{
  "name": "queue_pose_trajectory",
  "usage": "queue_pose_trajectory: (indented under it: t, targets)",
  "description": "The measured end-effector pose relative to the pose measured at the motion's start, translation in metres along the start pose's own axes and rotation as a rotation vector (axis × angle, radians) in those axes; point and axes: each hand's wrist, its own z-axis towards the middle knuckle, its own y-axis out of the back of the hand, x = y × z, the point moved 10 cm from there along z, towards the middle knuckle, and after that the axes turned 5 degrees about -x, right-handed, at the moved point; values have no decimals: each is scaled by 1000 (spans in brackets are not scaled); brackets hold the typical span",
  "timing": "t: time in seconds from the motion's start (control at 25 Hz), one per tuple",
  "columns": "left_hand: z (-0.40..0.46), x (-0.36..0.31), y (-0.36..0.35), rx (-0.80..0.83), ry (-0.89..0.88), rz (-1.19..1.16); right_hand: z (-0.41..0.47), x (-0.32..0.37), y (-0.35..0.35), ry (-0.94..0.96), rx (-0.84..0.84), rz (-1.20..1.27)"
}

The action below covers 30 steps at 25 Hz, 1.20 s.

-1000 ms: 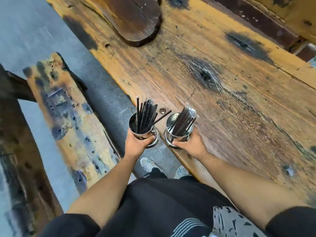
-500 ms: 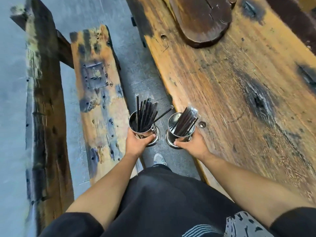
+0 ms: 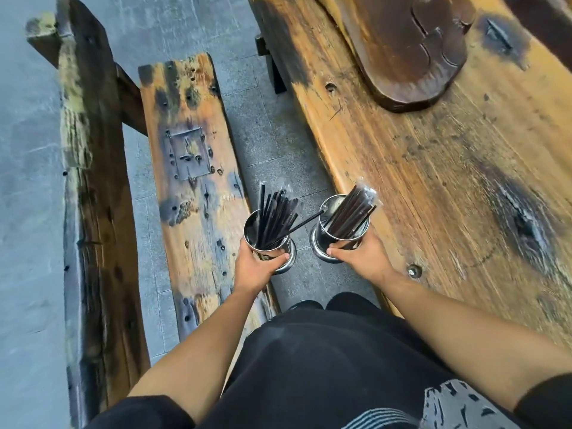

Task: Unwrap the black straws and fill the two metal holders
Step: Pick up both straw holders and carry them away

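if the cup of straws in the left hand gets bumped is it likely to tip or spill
Probably top-heavy: the black straws stand well above the rim of the left metal holder, and one leans far out sideways. The polished steel looks slippery, though the left hand wraps it. The straws look loose, so a tilt would likely spill them.

Two shiny cylindrical metal holders: the left metal holder (image 3: 268, 243) and the right metal holder (image 3: 340, 239). Two bunches of thin black plastic straws, the loose bunch (image 3: 275, 216) and the clear-wrapped bunch (image 3: 353, 212); single straws too many to count. One worn orange wooden bench (image 3: 192, 193), one big orange wooden table (image 3: 433, 168), one dark brown oval wooden board (image 3: 405, 48).
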Motion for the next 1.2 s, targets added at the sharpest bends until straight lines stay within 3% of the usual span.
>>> queue_pose_trajectory:
  t: [0.36, 0.88, 1.2]
  targets:
    - [93, -26, 0, 10, 53, -33, 91, 42, -37, 38, 20, -27]
    - [253, -151, 12, -71, 66, -19, 262, 143, -42, 87, 61, 17]
    - [356, -196, 10, -16, -16, 79, 333, 187, -54, 83, 35, 10]
